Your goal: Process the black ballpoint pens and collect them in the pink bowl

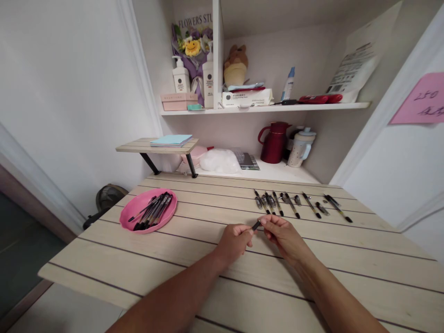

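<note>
Above the middle of the table, my left hand (233, 243) and my right hand (280, 233) meet at a black pen (255, 225). My left fingers are closed around one end, and my right thumb and fingertips pinch the other end. Only a short dark stretch shows between them; the fingers hide the rest. Beyond my right hand lies a loose row of black pens (291, 206), with small dark caps (322, 209) among them. To the left, a pink plate (124, 217) holds a pile of black pens (156, 212).
A small raised wooden stand (133, 146) with coloured paper (171, 140) is at the back left. Behind the table are a red jug (274, 143), a pale cup (301, 150) and a white plastic bag (220, 162). A white shelf (294, 108) with bottles and boxes hangs above.
</note>
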The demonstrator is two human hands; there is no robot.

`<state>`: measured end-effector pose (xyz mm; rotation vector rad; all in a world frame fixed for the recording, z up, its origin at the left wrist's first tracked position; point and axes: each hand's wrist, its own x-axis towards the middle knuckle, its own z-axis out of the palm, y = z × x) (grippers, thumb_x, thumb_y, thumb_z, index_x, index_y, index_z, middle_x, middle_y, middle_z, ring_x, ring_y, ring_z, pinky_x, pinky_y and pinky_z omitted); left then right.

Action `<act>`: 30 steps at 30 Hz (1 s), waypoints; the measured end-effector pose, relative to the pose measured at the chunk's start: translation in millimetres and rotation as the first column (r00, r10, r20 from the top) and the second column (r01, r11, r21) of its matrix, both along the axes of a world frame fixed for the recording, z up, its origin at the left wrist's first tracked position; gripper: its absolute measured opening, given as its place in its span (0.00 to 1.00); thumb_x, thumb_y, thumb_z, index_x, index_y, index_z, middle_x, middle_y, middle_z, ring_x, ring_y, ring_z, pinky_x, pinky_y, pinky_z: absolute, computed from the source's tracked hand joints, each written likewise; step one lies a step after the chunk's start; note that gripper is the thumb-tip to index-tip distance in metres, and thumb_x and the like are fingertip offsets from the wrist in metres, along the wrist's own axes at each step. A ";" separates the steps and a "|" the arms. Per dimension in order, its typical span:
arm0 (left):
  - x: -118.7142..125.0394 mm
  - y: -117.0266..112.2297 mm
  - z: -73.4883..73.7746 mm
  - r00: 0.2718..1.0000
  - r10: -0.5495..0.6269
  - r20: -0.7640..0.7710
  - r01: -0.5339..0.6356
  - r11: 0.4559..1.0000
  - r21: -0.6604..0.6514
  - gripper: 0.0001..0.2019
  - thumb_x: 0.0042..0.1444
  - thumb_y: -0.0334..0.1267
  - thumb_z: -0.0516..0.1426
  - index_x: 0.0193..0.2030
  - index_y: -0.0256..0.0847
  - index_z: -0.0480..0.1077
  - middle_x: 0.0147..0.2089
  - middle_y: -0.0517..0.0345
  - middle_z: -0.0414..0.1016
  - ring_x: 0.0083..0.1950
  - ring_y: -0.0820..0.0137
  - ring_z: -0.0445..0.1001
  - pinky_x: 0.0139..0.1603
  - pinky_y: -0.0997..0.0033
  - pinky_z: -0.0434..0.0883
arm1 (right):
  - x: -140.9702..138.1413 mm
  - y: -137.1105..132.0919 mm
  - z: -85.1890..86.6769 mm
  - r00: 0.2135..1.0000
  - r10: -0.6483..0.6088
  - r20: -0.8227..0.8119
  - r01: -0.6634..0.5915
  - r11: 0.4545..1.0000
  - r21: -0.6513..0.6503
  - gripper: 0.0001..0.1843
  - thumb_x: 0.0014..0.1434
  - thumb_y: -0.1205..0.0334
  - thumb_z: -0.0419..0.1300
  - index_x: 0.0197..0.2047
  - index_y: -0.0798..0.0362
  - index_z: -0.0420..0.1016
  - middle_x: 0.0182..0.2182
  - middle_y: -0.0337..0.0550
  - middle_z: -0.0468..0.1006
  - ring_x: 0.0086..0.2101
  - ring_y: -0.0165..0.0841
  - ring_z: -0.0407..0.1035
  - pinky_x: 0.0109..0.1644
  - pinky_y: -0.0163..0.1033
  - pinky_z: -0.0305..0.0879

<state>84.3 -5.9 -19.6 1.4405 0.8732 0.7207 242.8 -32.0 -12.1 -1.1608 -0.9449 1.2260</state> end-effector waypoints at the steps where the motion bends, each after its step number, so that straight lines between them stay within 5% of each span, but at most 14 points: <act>1: 0.3 0.2 0.0 1.000 0.008 0.006 -0.008 1.000 -0.011 0.15 0.50 0.43 0.52 0.34 0.34 0.73 0.19 0.63 0.64 0.14 0.81 0.53 0.16 0.78 0.51 | 1.7 0.5 -0.2 1.000 0.017 0.012 -0.017 1.000 0.000 0.15 0.44 0.53 0.66 0.29 0.56 0.73 0.17 0.36 0.68 0.18 0.23 0.53 0.21 0.30 0.45; 6: 1.0 0.8 2.7 0.990 0.111 0.086 -0.099 0.986 -0.131 0.14 0.49 0.43 0.52 0.34 0.33 0.71 0.19 0.64 0.63 0.13 0.83 0.51 0.15 0.79 0.47 | 21.5 23.4 6.7 0.945 -0.018 0.327 0.015 1.000 0.012 0.14 0.45 0.58 0.63 0.37 0.54 0.73 0.29 0.42 0.76 0.21 0.26 0.62 0.23 0.32 0.54; 8: 0.5 1.4 3.6 0.982 0.149 0.115 -0.128 0.977 -0.171 0.14 0.49 0.42 0.53 0.34 0.33 0.71 0.20 0.64 0.64 0.13 0.84 0.51 0.14 0.79 0.46 | 29.2 41.4 14.4 0.759 -0.135 0.636 0.136 0.990 0.047 0.10 0.50 0.59 0.57 0.34 0.54 0.73 0.27 0.43 0.76 0.23 0.29 0.65 0.26 0.34 0.58; 11: -0.4 3.4 3.1 0.976 0.171 0.134 -0.141 0.969 -0.204 0.14 0.49 0.42 0.52 0.35 0.33 0.71 0.20 0.65 0.63 0.13 0.84 0.51 0.14 0.79 0.45 | 29.5 68.5 25.6 0.294 -0.117 0.949 0.172 0.983 0.068 0.11 0.54 0.62 0.52 0.32 0.54 0.74 0.28 0.47 0.77 0.30 0.35 0.70 0.33 0.37 0.61; 14: -1.5 6.3 1.6 0.972 0.185 0.142 -0.153 0.966 -0.209 0.16 0.49 0.44 0.53 0.38 0.33 0.71 0.19 0.65 0.62 0.13 0.84 0.51 0.14 0.79 0.45 | 16.7 88.0 27.9 0.129 -0.074 0.989 0.176 0.983 0.051 0.10 0.52 0.65 0.53 0.35 0.57 0.74 0.35 0.56 0.78 0.38 0.42 0.71 0.38 0.40 0.62; 19: -3.6 9.0 1.9 0.965 0.214 0.150 -0.180 0.961 -0.212 0.18 0.49 0.45 0.53 0.40 0.32 0.70 0.19 0.65 0.62 0.13 0.84 0.52 0.14 0.80 0.46 | -7.8 100.5 14.8 0.115 -0.045 0.992 0.193 0.981 0.023 0.13 0.50 0.73 0.54 0.41 0.62 0.72 0.36 0.63 0.76 0.40 0.43 0.72 0.41 0.41 0.63; 23: -5.4 8.6 4.7 0.960 0.222 0.169 -0.188 0.962 -0.199 0.18 0.48 0.44 0.52 0.41 0.32 0.70 0.20 0.66 0.62 0.13 0.83 0.53 0.14 0.80 0.45 | -14.4 93.1 5.8 0.199 -0.049 0.979 0.163 0.987 0.017 0.11 0.48 0.71 0.58 0.37 0.61 0.73 0.39 0.65 0.75 0.38 0.42 0.72 0.38 0.40 0.63; 28: -6.2 8.1 6.9 0.963 0.213 0.167 -0.178 0.963 -0.202 0.17 0.48 0.44 0.52 0.39 0.33 0.70 0.20 0.66 0.62 0.13 0.83 0.52 0.14 0.80 0.46 | 1.7 60.3 0.7 0.411 -0.041 0.911 0.089 0.996 0.005 0.04 0.48 0.64 0.57 0.24 0.54 0.70 0.22 0.45 0.75 0.26 0.32 0.69 0.28 0.34 0.61; 30: -5.6 6.6 7.2 0.971 0.189 0.147 -0.156 0.965 -0.208 0.16 0.49 0.43 0.52 0.38 0.33 0.70 0.19 0.66 0.62 0.13 0.83 0.52 0.13 0.80 0.46 | 11.9 43.7 1.0 0.642 -0.067 0.764 0.091 0.996 0.012 0.08 0.51 0.60 0.55 0.23 0.52 0.66 0.18 0.39 0.71 0.21 0.29 0.65 0.24 0.33 0.59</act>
